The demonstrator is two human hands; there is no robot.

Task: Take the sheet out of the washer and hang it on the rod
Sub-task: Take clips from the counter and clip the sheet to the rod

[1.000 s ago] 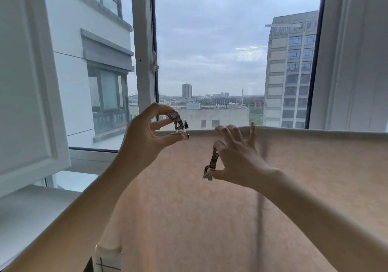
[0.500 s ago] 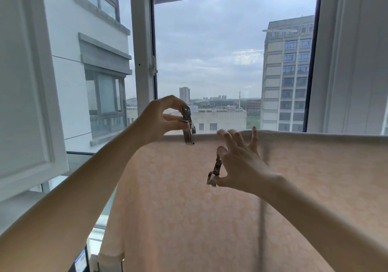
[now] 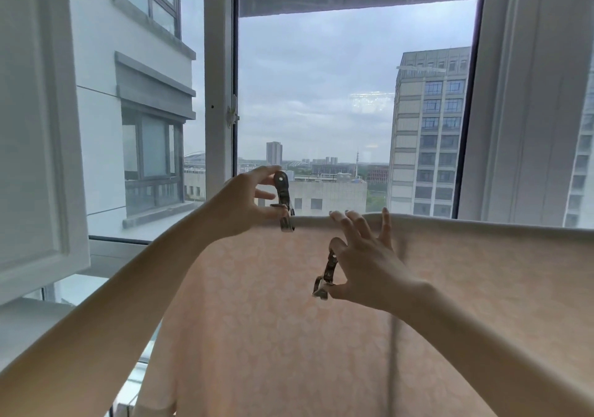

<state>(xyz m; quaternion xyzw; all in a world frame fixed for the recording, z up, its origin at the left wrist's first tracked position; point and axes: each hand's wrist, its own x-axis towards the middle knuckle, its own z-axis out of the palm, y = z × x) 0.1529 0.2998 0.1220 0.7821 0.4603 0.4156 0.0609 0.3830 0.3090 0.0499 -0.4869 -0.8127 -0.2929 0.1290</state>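
Note:
A pale peach patterned sheet (image 3: pixel 289 336) hangs draped over a horizontal rod, which is hidden under the sheet's top fold (image 3: pixel 466 223). My left hand (image 3: pixel 244 204) pinches a metal clip (image 3: pixel 284 202) upright, its jaws down on the fold at the sheet's top left. My right hand (image 3: pixel 363 262) holds a second metal clip (image 3: pixel 326 273) between thumb and forefinger in front of the cloth, with the other fingers spread and their tips at the fold.
A big window (image 3: pixel 321 95) with a white frame post (image 3: pixel 218 95) stands right behind the sheet. An open white window panel (image 3: pixel 35 127) juts in at the left. A white sill ledge (image 3: pixel 29 323) lies at lower left.
My left hand turned its clip from sideways to upright and lowered its jaws onto the sheet's top fold. My right hand stayed in place with the second clip.

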